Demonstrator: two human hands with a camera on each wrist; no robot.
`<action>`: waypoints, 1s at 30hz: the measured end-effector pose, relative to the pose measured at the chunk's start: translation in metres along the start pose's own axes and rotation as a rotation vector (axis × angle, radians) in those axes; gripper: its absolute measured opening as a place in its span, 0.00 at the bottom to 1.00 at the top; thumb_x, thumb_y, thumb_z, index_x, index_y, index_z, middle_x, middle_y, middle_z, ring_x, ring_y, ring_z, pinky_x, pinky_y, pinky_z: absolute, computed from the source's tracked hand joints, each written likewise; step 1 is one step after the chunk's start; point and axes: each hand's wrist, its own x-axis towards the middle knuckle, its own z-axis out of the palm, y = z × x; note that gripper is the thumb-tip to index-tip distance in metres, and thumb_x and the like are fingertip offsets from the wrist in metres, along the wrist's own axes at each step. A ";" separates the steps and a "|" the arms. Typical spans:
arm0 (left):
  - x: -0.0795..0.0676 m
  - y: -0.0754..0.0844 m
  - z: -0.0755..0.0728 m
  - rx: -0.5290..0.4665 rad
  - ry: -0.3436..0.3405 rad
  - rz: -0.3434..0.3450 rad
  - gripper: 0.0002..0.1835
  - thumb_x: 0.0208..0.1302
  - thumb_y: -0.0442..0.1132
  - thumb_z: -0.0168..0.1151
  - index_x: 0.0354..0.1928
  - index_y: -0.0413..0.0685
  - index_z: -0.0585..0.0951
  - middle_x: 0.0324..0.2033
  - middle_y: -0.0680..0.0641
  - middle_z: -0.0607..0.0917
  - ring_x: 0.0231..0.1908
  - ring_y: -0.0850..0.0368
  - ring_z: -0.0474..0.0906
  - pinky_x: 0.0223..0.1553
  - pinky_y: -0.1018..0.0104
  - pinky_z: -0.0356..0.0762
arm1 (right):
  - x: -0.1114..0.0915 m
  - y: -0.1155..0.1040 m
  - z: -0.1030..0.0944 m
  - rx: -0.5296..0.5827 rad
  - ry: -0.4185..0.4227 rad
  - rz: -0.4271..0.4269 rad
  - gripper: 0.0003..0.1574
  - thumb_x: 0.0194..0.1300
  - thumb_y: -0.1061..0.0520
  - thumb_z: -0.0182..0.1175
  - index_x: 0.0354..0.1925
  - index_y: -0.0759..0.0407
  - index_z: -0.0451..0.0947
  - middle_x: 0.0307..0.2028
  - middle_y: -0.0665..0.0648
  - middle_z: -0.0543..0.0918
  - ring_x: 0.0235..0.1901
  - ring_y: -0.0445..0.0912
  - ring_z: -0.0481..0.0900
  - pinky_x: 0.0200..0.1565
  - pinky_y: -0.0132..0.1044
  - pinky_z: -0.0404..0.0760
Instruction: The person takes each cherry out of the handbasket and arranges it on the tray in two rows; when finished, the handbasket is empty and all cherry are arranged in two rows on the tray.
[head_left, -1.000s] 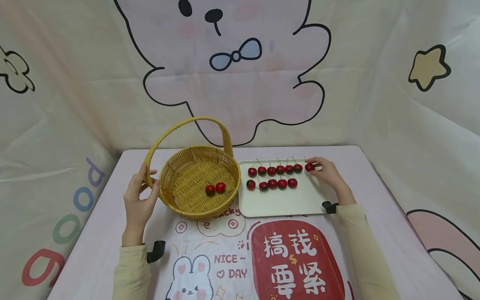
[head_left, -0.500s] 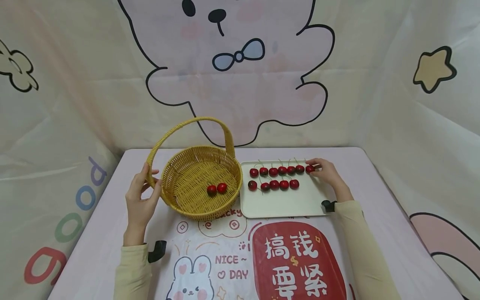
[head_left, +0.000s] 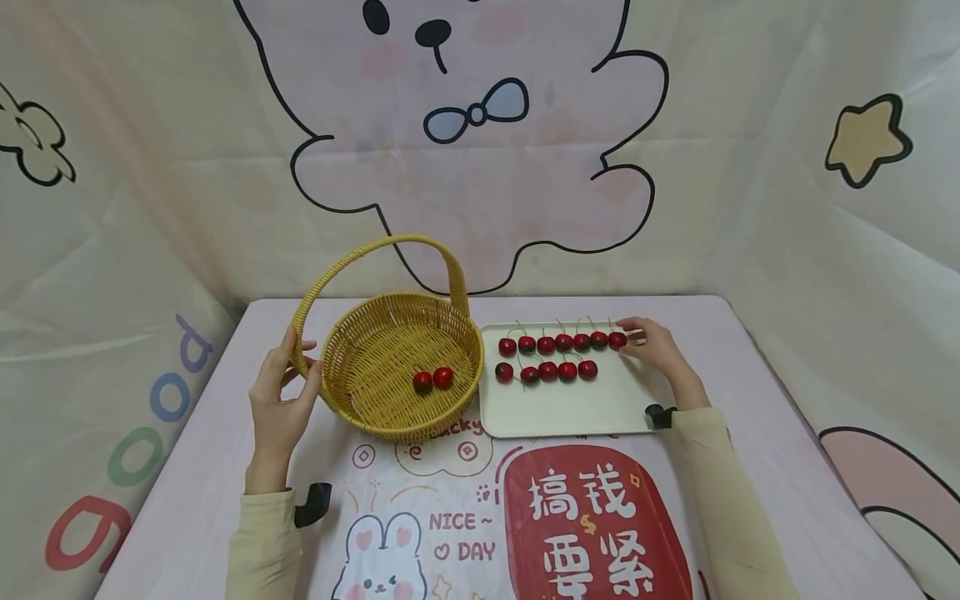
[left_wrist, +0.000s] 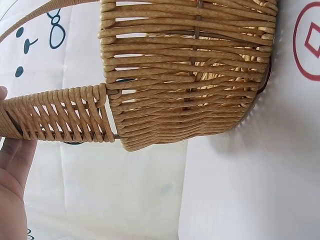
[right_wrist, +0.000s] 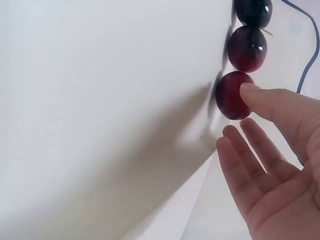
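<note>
A yellow woven basket point(head_left: 352, 408) with a tall arched handle point(head_left: 330, 275) stands left of centre, with two dark red cherries point(head_left: 432, 379) inside. My left hand point(head_left: 281, 400) grips the base of that handle on its left side; in the left wrist view, fingers point(left_wrist: 17, 155) show at the handle. To the right lies a cream tray point(head_left: 570, 412) bearing two rows of cherries. At the right end of the back row, my right hand point(head_left: 652, 343) is beside the last cherry point(head_left: 617, 340). In the right wrist view, the thumb tip overlaps this cherry point(right_wrist: 232, 97) and the other visible fingers are spread loosely.
The tray sits right against the basket's right side. A printed cloth point(head_left: 465, 500) covers the table, and patterned fabric walls point(head_left: 712, 167) rise behind and at both sides. Dark wrist cameras point(head_left: 313, 504) are strapped near both sleeves.
The right hand's fingertips have drawn back slightly to the right, leaving the end cherry in line with the back row. The left hand and basket stay put.
</note>
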 end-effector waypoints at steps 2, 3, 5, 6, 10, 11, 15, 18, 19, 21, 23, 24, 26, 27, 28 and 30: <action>0.000 0.000 0.000 -0.001 0.001 0.001 0.37 0.45 0.13 0.58 0.62 0.36 0.67 0.38 0.30 0.78 0.37 0.69 0.75 0.45 0.83 0.74 | -0.003 -0.002 0.000 0.001 0.021 -0.028 0.28 0.57 0.68 0.59 0.57 0.70 0.67 0.54 0.74 0.71 0.51 0.68 0.70 0.53 0.59 0.71; 0.001 0.001 0.000 0.000 0.001 0.003 0.37 0.45 0.12 0.58 0.62 0.36 0.67 0.38 0.30 0.78 0.37 0.69 0.75 0.45 0.83 0.74 | -0.004 -0.003 0.000 -0.004 0.041 -0.045 0.28 0.57 0.68 0.60 0.56 0.71 0.68 0.52 0.74 0.72 0.50 0.68 0.71 0.52 0.58 0.73; 0.001 0.001 0.000 -0.001 0.000 0.005 0.37 0.45 0.12 0.58 0.62 0.36 0.67 0.37 0.29 0.78 0.37 0.70 0.75 0.45 0.83 0.74 | -0.007 -0.007 0.001 -0.007 0.067 -0.071 0.27 0.56 0.68 0.60 0.55 0.71 0.69 0.51 0.73 0.72 0.49 0.67 0.71 0.50 0.57 0.74; 0.001 0.001 0.000 -0.002 0.000 0.005 0.37 0.45 0.12 0.58 0.62 0.36 0.67 0.37 0.29 0.78 0.37 0.70 0.75 0.45 0.83 0.74 | -0.008 -0.010 0.001 -0.009 0.078 -0.081 0.26 0.56 0.68 0.60 0.55 0.71 0.69 0.51 0.73 0.72 0.49 0.67 0.71 0.50 0.57 0.75; 0.002 0.002 0.000 0.001 -0.001 0.005 0.37 0.45 0.13 0.58 0.62 0.36 0.66 0.37 0.29 0.78 0.37 0.69 0.75 0.45 0.83 0.74 | -0.011 -0.025 0.003 -0.003 0.096 -0.085 0.26 0.58 0.68 0.59 0.56 0.70 0.70 0.52 0.71 0.72 0.51 0.66 0.71 0.51 0.57 0.75; 0.001 0.002 0.000 0.003 0.000 0.004 0.37 0.45 0.13 0.58 0.62 0.36 0.66 0.37 0.30 0.78 0.37 0.69 0.75 0.44 0.83 0.74 | -0.011 -0.030 0.004 -0.002 0.101 -0.088 0.25 0.59 0.67 0.59 0.56 0.70 0.70 0.53 0.71 0.72 0.51 0.66 0.71 0.51 0.57 0.75; 0.001 0.002 0.000 0.009 0.001 0.004 0.38 0.45 0.13 0.58 0.62 0.37 0.66 0.37 0.30 0.78 0.37 0.68 0.75 0.44 0.83 0.74 | -0.012 -0.049 0.007 0.029 0.122 -0.123 0.24 0.60 0.65 0.60 0.55 0.69 0.71 0.53 0.71 0.72 0.51 0.65 0.71 0.51 0.57 0.75; 0.000 0.001 0.000 0.009 0.001 0.005 0.38 0.45 0.13 0.58 0.63 0.37 0.66 0.37 0.30 0.78 0.36 0.68 0.75 0.44 0.83 0.74 | -0.012 -0.063 0.011 0.066 0.136 -0.153 0.24 0.60 0.64 0.60 0.54 0.68 0.72 0.52 0.69 0.72 0.51 0.63 0.72 0.50 0.56 0.76; 0.000 0.001 0.000 0.008 0.002 0.005 0.38 0.45 0.13 0.58 0.63 0.37 0.66 0.37 0.30 0.78 0.36 0.69 0.75 0.44 0.83 0.74 | -0.013 -0.068 0.012 0.073 0.138 -0.164 0.23 0.60 0.64 0.60 0.54 0.68 0.72 0.52 0.68 0.73 0.51 0.63 0.73 0.50 0.55 0.77; 0.000 0.001 0.000 0.006 0.002 0.004 0.38 0.45 0.13 0.58 0.63 0.37 0.66 0.38 0.30 0.78 0.37 0.69 0.75 0.44 0.83 0.74 | -0.014 -0.078 0.016 0.085 0.145 -0.181 0.23 0.60 0.63 0.61 0.54 0.67 0.73 0.52 0.67 0.74 0.51 0.61 0.74 0.49 0.55 0.78; 0.000 0.000 0.000 0.005 0.001 0.004 0.38 0.45 0.13 0.58 0.63 0.37 0.66 0.38 0.30 0.78 0.37 0.69 0.75 0.44 0.83 0.74 | -0.016 -0.088 0.021 0.092 0.152 -0.200 0.23 0.60 0.63 0.60 0.54 0.66 0.73 0.51 0.66 0.74 0.50 0.60 0.74 0.48 0.53 0.78; 0.000 0.000 0.000 0.003 0.002 0.005 0.38 0.45 0.13 0.58 0.63 0.37 0.66 0.38 0.30 0.78 0.37 0.69 0.75 0.44 0.83 0.74 | -0.017 -0.093 0.024 0.099 0.155 -0.209 0.23 0.60 0.63 0.60 0.54 0.65 0.73 0.51 0.65 0.75 0.50 0.59 0.75 0.48 0.53 0.79; -0.001 0.000 0.000 0.001 0.004 0.007 0.38 0.45 0.13 0.58 0.63 0.37 0.66 0.38 0.30 0.78 0.37 0.69 0.75 0.44 0.83 0.74 | -0.019 -0.102 0.030 0.110 0.163 -0.225 0.23 0.60 0.63 0.60 0.54 0.65 0.73 0.51 0.65 0.76 0.49 0.58 0.75 0.47 0.52 0.80; -0.001 0.000 0.000 -0.002 0.005 0.008 0.38 0.45 0.13 0.58 0.63 0.37 0.66 0.38 0.30 0.78 0.37 0.69 0.75 0.44 0.83 0.74 | -0.019 -0.107 0.034 0.116 0.164 -0.235 0.23 0.60 0.63 0.60 0.54 0.64 0.73 0.51 0.64 0.76 0.49 0.57 0.75 0.47 0.51 0.80; -0.001 0.000 0.000 -0.003 0.006 0.009 0.38 0.45 0.13 0.58 0.63 0.37 0.66 0.38 0.30 0.78 0.37 0.69 0.75 0.44 0.83 0.74 | -0.020 -0.112 0.038 0.117 0.165 -0.246 0.23 0.60 0.63 0.61 0.54 0.64 0.73 0.51 0.64 0.77 0.49 0.57 0.76 0.47 0.51 0.80; -0.001 -0.001 0.000 -0.004 0.007 0.010 0.38 0.46 0.13 0.57 0.63 0.37 0.66 0.38 0.30 0.78 0.37 0.69 0.75 0.45 0.83 0.74 | -0.021 -0.121 0.046 0.127 0.161 -0.267 0.23 0.59 0.63 0.62 0.54 0.63 0.74 0.50 0.63 0.78 0.48 0.56 0.76 0.46 0.51 0.80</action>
